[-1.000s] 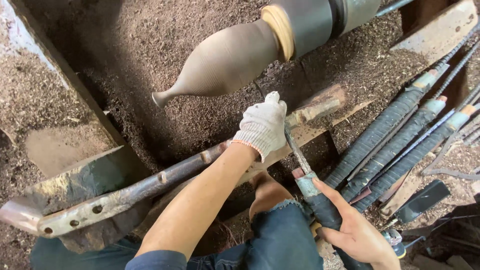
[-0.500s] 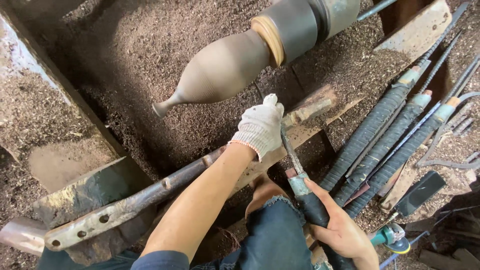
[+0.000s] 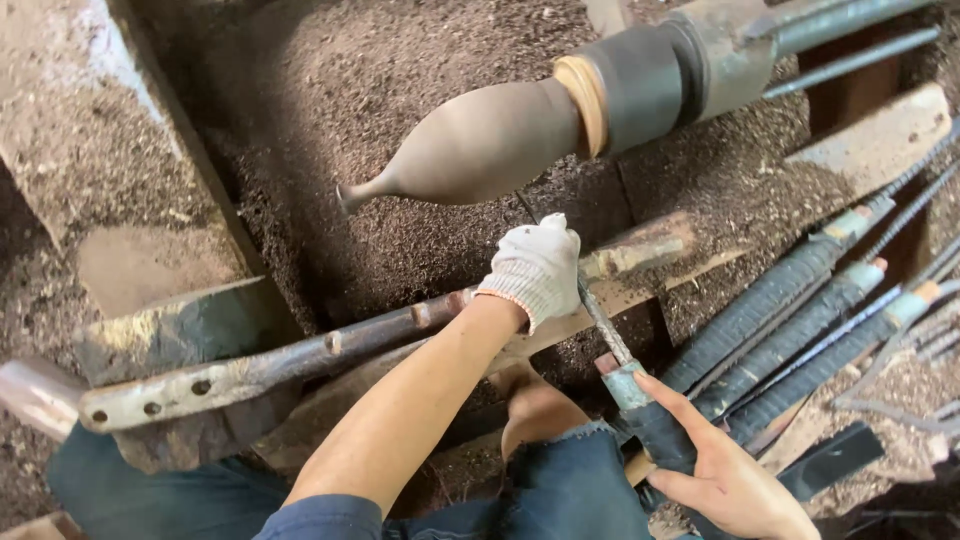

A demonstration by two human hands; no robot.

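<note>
Turning on a lathe spindle (image 3: 660, 75), a smooth grey bottle-shaped workpiece (image 3: 480, 145) tapers to a narrow neck at its left end, above a bed of dark shavings (image 3: 400, 60). Below it, the left hand (image 3: 535, 272), in a white knit glove, has its fingers curled closed over the shaft of a long metal turning tool (image 3: 600, 325) where it crosses the perforated metal tool rest (image 3: 270, 365). The bare right hand (image 3: 725, 475) wraps loosely around the tool's wrapped handle, index finger extended along it, beside a row of similar handled tools (image 3: 800, 320) lying to the right.
</note>
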